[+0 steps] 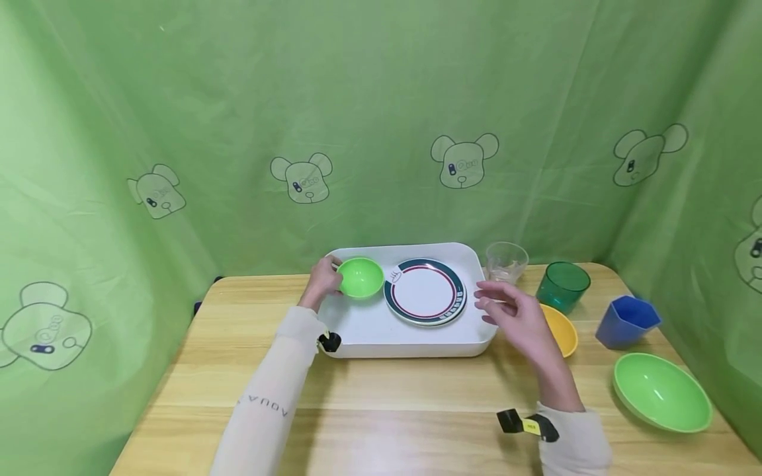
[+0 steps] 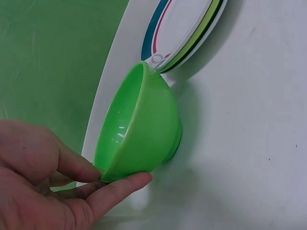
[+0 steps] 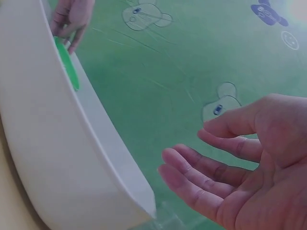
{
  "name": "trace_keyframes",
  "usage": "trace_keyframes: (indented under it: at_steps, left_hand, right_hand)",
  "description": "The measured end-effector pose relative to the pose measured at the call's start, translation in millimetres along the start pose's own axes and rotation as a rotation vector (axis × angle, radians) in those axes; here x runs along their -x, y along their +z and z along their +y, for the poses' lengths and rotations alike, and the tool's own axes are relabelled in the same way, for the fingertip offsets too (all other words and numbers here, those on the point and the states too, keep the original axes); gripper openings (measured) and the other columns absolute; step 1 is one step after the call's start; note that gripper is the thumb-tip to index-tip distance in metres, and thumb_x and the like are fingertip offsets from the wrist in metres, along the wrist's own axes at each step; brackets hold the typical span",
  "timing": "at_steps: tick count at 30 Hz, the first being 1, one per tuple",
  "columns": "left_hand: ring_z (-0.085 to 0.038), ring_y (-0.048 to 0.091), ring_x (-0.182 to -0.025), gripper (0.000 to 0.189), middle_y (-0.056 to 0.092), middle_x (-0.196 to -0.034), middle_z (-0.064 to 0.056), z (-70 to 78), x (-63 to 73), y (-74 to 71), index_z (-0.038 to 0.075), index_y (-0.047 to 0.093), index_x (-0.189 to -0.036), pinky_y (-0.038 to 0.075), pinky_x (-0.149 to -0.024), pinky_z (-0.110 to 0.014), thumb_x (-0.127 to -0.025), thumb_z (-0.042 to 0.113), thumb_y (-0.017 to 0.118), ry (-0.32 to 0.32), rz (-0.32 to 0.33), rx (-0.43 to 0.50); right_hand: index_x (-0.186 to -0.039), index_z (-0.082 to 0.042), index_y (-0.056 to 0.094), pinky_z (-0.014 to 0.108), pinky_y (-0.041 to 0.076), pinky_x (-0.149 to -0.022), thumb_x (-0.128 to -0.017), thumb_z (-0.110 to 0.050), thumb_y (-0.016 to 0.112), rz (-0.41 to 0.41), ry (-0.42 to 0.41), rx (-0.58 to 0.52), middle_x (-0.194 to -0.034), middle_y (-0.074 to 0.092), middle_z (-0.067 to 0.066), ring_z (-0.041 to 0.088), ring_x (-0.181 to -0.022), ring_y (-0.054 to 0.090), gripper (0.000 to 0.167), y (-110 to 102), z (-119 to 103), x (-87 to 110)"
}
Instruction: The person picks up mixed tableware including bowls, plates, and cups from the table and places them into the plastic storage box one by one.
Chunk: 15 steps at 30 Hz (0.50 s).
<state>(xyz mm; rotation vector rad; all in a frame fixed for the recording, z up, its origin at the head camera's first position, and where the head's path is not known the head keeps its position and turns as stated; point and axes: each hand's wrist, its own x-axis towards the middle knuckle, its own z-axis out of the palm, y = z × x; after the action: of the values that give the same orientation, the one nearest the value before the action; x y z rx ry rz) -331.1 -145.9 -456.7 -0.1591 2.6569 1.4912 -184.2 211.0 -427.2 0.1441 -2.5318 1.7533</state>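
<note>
A small green bowl [image 1: 360, 278] is in the left part of the white tray [image 1: 381, 350], beside a stack of plates [image 1: 424, 291] with dark green rims. My left hand [image 1: 323, 282] pinches the bowl's rim at its left side; the left wrist view shows thumb and fingers on the edge of the bowl [image 2: 148, 124]. Over the tray's right edge hovers my right hand [image 1: 513, 316], its fingers loosely bent and holding nothing. In the right wrist view the right hand [image 3: 240, 167] is apart from the tray wall [image 3: 62, 124].
Right of the tray stand a clear glass [image 1: 507, 261], a green cup [image 1: 562, 287], a yellow dish [image 1: 561, 330] and a blue angular cup [image 1: 627, 322]. A larger green bowl [image 1: 662, 392] sits near the right table edge. Green curtain [image 1: 381, 119] hangs behind the wooden table [image 1: 393, 410].
</note>
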Motion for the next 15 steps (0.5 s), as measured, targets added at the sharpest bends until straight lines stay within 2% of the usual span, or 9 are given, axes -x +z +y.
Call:
trace_keyframes:
  at_steps: [5,8,15]
  left_hand:
    - [-0.043,0.068,-0.095,0.052,0.054,-0.121,-0.032,1.4,-0.7,-0.7,-0.012,0.051,-0.136,0.063,-0.078,-0.048,-0.084,-0.017,0.044,-0.011,-0.020,0.040]
    - [-0.043,0.067,-0.096,0.053,0.053,-0.122,-0.032,1.1,-0.9,-1.4,-0.012,0.050,-0.137,0.062,-0.080,-0.049,-0.085,-0.015,0.043,-0.015,-0.023,0.037]
    - [-0.046,0.062,-0.113,0.058,0.048,-0.140,-0.034,1.6,4.3,-4.0,-0.012,0.043,-0.145,0.061,-0.083,-0.052,-0.087,-0.009,0.044,-0.031,-0.061,0.005]
  right_hand:
    - [-0.142,0.005,0.053,0.027,0.060,-0.085,-0.106,-0.014,0.056,0.060,-0.053,-0.034,-0.132,0.061,0.029,0.012,-0.106,0.069,0.041,-15.2,-0.5,5.6]
    - [-0.140,0.006,0.054,0.027,0.060,-0.083,-0.105,-0.014,0.058,0.097,-0.093,-0.067,-0.129,0.064,0.026,0.005,-0.101,0.070,0.041,-22.1,-0.6,8.7]
    - [-0.138,0.006,0.055,0.027,0.061,-0.081,-0.105,-0.014,0.059,0.134,-0.143,-0.076,-0.115,0.070,-0.003,0.004,-0.099,0.070,0.040,-36.2,3.9,14.6]
